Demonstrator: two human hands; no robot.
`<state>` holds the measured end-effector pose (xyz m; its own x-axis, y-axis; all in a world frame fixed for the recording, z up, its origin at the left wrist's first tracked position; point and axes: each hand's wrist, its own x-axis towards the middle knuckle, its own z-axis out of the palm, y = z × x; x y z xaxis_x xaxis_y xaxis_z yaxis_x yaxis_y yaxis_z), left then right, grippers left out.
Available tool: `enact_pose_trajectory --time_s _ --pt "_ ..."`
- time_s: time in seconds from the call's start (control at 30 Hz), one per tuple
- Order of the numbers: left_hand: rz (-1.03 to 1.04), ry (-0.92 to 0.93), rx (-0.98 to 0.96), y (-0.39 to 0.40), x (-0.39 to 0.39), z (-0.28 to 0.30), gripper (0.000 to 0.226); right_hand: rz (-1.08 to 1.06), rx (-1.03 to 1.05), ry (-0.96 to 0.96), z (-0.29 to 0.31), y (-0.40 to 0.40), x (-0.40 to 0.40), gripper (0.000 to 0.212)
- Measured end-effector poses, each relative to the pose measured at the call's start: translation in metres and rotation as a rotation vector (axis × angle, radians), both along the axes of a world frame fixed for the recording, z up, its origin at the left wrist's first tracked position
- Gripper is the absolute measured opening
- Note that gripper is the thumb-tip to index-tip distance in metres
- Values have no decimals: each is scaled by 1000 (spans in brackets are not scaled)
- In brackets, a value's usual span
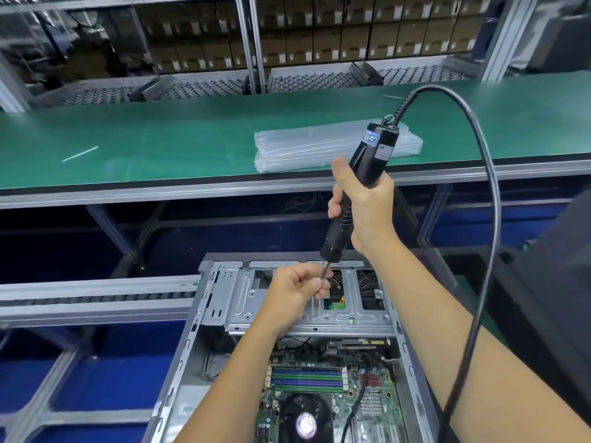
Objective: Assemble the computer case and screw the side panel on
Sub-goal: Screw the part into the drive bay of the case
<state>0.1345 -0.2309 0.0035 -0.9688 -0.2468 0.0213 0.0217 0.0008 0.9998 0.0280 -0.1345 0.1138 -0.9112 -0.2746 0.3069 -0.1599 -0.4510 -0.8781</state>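
Note:
An open grey computer case lies flat below me, its motherboard and CPU fan exposed. A metal drive bracket spans its far end. My right hand grips a black electric screwdriver, held nearly upright over the bracket. Its cable arcs up and down to the right. My left hand pinches the driver's bit at its tip, just above the bracket. Any screw there is hidden by the fingers.
A green workbench runs across behind the case, with a stack of clear plastic bags on it. A roller conveyor rail lies left of the case. Shelves of cardboard boxes stand at the back.

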Motion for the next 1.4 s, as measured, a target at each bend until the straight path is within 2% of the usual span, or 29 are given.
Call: enact_pose_trajectory --time_s 0.13,0.4,0.6,0.73,1.13,1.4 --pt "-24 -15 -18 1 2 -4 28 0 66 56 -3 1 5 29" --pt "-34 -49 16 -2 1 -10 29 21 42 127 -7 4 15 25" --pt "-57 -68 24 0 1 -6 32 -35 25 60 -9 0 18 23" --pt "-14 -64 -20 -1 -1 -6 29 -52 52 103 -6 -4 20 24" --pt "29 -58 125 -3 -5 -7 31 -57 12 53 -6 1 14 21" --pt "84 -39 -8 1 -4 -4 38 -65 34 28 -9 1 6 25"
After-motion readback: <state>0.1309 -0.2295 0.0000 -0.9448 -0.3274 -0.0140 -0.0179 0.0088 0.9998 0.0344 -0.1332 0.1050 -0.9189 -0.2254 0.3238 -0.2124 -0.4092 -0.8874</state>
